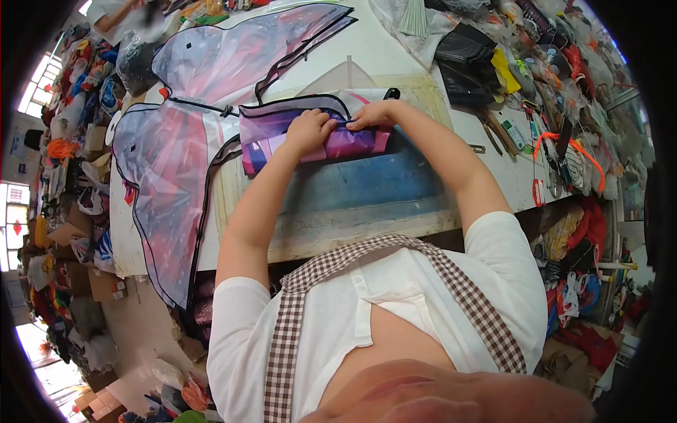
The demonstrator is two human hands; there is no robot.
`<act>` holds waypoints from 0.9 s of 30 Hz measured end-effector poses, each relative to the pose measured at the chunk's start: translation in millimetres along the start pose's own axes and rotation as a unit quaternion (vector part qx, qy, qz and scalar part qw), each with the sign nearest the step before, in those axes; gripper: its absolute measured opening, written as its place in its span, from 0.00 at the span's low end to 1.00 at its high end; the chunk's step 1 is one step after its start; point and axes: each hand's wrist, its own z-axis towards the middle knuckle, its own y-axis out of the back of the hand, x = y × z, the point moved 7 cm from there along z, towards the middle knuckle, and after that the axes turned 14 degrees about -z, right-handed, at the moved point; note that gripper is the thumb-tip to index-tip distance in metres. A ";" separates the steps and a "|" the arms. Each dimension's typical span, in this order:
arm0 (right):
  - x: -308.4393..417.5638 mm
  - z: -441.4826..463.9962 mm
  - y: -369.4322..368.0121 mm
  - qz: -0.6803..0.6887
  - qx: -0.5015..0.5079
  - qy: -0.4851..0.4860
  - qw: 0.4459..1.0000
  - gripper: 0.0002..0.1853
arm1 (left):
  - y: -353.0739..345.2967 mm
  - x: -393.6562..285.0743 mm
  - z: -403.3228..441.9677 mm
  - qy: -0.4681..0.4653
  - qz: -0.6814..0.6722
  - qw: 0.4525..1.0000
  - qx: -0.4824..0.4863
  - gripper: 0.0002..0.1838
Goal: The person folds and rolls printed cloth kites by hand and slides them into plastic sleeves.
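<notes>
A large sheet of thin printed fabric with black edging spreads over the table in two pink and grey wing shapes, the upper wing [226, 56] and the lower wing [166, 162]. Its folded purple and pink part [264, 137] lies in front of me. My left hand [309, 132] rests on this fold, fingers curled and pressed onto the fabric. Close by on the right, my right hand [372, 116] pinches the fabric near the black edging. Fabric under my fingers is partly hidden.
Below the fold is a worn blue work surface [367, 190] on a white table [416, 84]. A black folded bag [465, 60], scissors [557, 169] and orange cord [589, 162] lie to the right. Piled goods line both sides. Another person's arm [116, 15] shows at upper left.
</notes>
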 end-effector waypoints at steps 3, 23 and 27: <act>41.9 -38.6 7.7 -0.229 -0.122 -0.040 0.965 0.24 | 4.2 7.9 -4.6 0.008 -0.054 0.997 -0.063 0.17; 37.9 -16.2 -64.2 -0.153 0.123 0.047 0.979 0.32 | 34.9 37.0 -224.1 0.307 -0.829 0.450 0.124 0.26; 29.3 8.4 -75.9 -0.010 0.207 -0.054 0.977 0.36 | 55.5 91.8 -249.5 0.475 -0.436 0.764 0.009 0.25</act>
